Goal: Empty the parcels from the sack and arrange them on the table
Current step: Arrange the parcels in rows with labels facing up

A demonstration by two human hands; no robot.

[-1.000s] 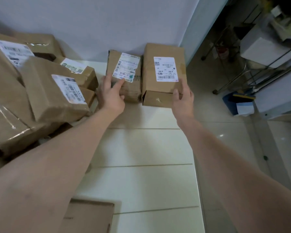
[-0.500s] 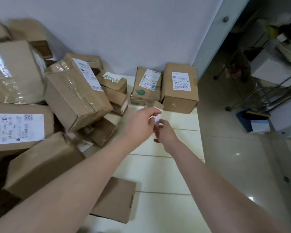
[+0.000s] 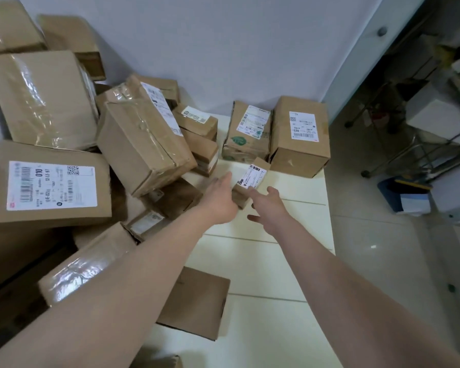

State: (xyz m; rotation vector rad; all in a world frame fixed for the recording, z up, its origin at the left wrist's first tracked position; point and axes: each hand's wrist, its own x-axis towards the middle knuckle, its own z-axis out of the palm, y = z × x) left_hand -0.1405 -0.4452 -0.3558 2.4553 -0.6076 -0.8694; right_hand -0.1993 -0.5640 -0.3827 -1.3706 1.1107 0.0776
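A small brown parcel [image 3: 252,176] with a white barcode label lies on the cream table [image 3: 263,261], just in front of two upright labelled boxes, a green-printed one [image 3: 246,134] and a plain one [image 3: 299,139], which stand against the wall. My left hand [image 3: 221,199] lies flat against the small parcel's left side with its fingers stretched out. My right hand [image 3: 270,207] is at the parcel's near right end, fingers spread and fingertips touching it. The parcel's near end is hidden between the two hands. No sack is in view.
A big jumbled heap of taped cardboard parcels [image 3: 141,144] fills the table's left half, with a large labelled box [image 3: 51,187] in it. A flat brown parcel [image 3: 197,304] lies near the front. The table's right edge [image 3: 329,221] drops to a tiled floor with metal racks [image 3: 422,144].
Both hands left the two upright boxes, came together on a small labelled parcel and carried it forward to in front of those boxes. Their fingers have now spread apart.
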